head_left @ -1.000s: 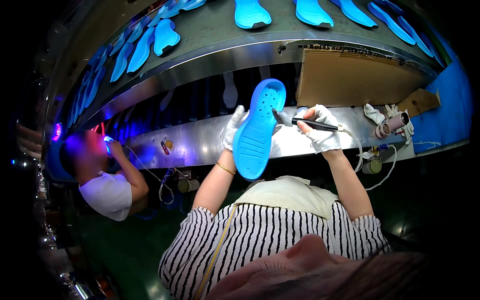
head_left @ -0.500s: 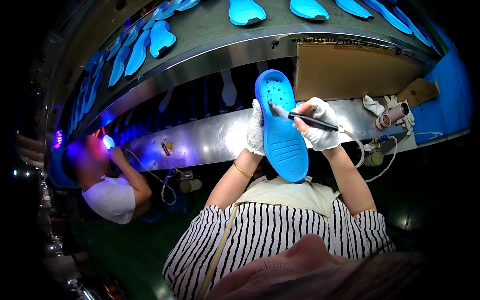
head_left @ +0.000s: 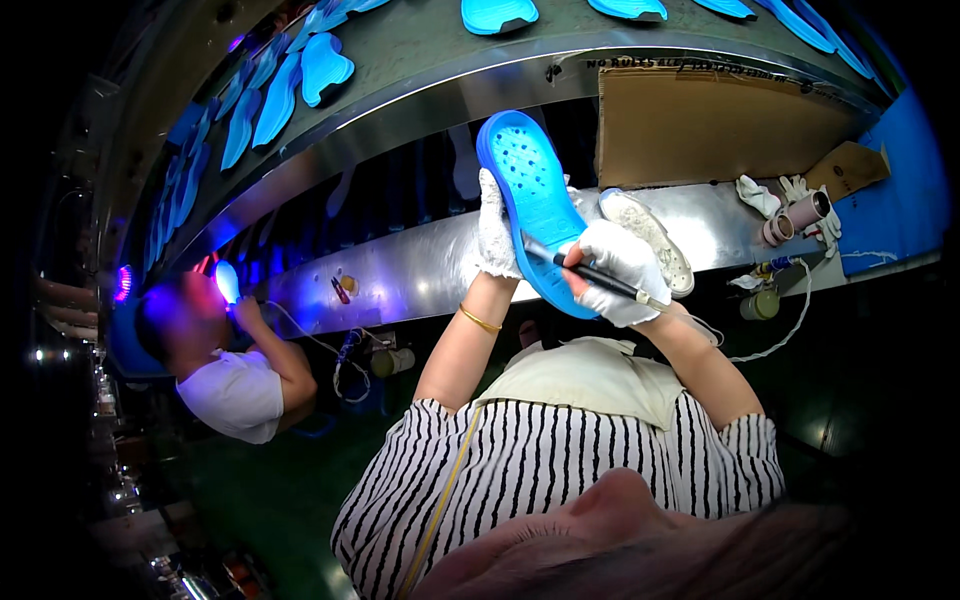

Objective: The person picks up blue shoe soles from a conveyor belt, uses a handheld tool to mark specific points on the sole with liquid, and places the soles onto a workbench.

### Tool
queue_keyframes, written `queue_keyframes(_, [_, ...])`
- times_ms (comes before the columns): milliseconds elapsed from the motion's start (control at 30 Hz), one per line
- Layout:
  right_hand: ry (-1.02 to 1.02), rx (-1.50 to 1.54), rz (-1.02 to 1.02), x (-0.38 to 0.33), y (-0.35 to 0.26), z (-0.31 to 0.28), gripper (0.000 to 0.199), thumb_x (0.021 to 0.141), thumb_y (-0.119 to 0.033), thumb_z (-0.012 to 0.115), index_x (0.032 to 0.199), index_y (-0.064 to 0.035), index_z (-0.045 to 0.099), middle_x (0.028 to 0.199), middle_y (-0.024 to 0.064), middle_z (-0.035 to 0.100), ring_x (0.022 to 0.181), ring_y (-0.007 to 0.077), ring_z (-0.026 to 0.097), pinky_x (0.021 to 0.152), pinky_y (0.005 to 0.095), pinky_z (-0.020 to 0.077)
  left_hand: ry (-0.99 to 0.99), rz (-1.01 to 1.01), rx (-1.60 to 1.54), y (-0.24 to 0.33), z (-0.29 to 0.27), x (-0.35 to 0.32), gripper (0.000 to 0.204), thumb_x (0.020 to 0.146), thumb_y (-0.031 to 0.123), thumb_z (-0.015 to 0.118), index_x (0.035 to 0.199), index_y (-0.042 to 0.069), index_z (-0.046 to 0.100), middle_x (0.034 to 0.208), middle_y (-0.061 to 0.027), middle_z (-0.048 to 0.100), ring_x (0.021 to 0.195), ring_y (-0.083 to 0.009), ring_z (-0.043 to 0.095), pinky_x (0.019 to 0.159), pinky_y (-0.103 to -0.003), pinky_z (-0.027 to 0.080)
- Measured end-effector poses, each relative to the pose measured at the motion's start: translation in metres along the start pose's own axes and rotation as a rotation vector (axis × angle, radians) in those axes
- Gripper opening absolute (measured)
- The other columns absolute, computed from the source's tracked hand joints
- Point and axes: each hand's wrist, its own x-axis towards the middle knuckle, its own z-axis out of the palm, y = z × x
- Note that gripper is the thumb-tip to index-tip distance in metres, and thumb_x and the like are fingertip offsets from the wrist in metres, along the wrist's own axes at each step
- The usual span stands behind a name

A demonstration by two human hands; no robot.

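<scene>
My left hand (head_left: pixel 493 235), in a white glove, grips the left edge of a blue shoe sole (head_left: pixel 545 190). The sole is held up at a tilt with its hollow inner face showing; small dark holes dot its far end. A black-handled brush (head_left: pixel 605 281) is pinched in my right hand (head_left: pixel 625 268), whose white glove leaves some fingertips bare. The bristles touch or hover just over the sole near its left edge; I cannot tell which. The near right part of the sole is hidden behind my right hand. Beside that hand lies a whitish sole (head_left: pixel 650 235), partly covered.
Blue sole-shaped pieces (head_left: pixel 499 12) lie on a dark belt (head_left: pixel 420 60) beyond the metal ledge (head_left: pixel 405 255). A cardboard sheet (head_left: pixel 720 130) stands at the back right, near gloves (head_left: pixel 757 196) and a pink cup (head_left: pixel 808 208). Another person (head_left: pixel 235 390) works at left.
The blue sole has moved up and left and tilted more. My right hand has drawn the brush from near the holes toward the sole's near part. The whitish sole has come into sight.
</scene>
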Motion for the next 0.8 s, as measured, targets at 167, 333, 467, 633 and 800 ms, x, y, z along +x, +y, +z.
queue_keyframes(167, [-0.007,0.157,0.333,-0.001,-0.008,-0.008,0.014,0.078,-0.002,0.075,0.088,-0.0050,0.065,0.080,0.0068,0.063,0.073,0.0154,0.064,0.066,0.0262,0.0518,-0.009,0.009,-0.093,0.008,-0.003,0.002,0.091,0.090,0.076,0.039,0.145,0.004,0.039,0.131,-0.0259,0.056,0.114,-0.0417,0.060,0.100,-0.056,0.048])
queue_keyframes(333, [-0.107,0.148,0.141,-0.004,-0.009,-0.004,0.017,0.076,-0.002,0.077,0.088,-0.0060,0.067,0.080,0.0079,0.065,0.074,0.0179,0.065,0.069,0.0286,0.0529,-0.006,0.003,0.088,0.016,-0.007,0.006,0.093,0.086,0.078,0.044,0.144,0.004,0.041,0.129,-0.0256,0.058,0.114,-0.0410,0.060,0.096,-0.055,0.051])
queue_keyframes(467, [-0.072,0.263,0.364,-0.001,0.002,-0.012,0.013,0.081,-0.007,0.078,0.090,-0.0055,0.068,0.084,0.0046,0.068,0.073,0.0115,0.065,0.069,0.0270,0.0538,0.036,-0.042,-0.137,0.015,0.007,0.002,0.098,0.084,0.080,0.047,0.143,0.002,0.043,0.129,-0.0237,0.058,0.113,-0.0383,0.061,0.098,-0.052,0.051])
queue_keyframes(633, [0.118,0.118,0.332,0.011,0.018,-0.033,0.012,0.087,-0.007,0.074,0.095,-0.0037,0.065,0.084,0.0044,0.066,0.076,0.0096,0.063,0.070,0.0241,0.0524,-0.210,0.020,-0.196,-0.012,0.036,-0.031,0.106,0.083,0.082,0.044,0.154,0.005,0.025,0.150,-0.0235,0.038,0.133,-0.0381,0.045,0.111,-0.051,0.039])
queue_keyframes(800, [0.144,0.336,0.199,0.007,0.005,-0.017,0.012,0.087,0.001,0.069,0.094,-0.0011,0.060,0.088,0.0071,0.064,0.079,0.0105,0.063,0.070,0.0251,0.0504,-0.038,0.062,0.056,-0.017,0.037,-0.026,0.102,0.086,0.080,0.040,0.154,0.006,0.024,0.152,-0.0214,0.038,0.133,-0.0383,0.045,0.112,-0.050,0.039])
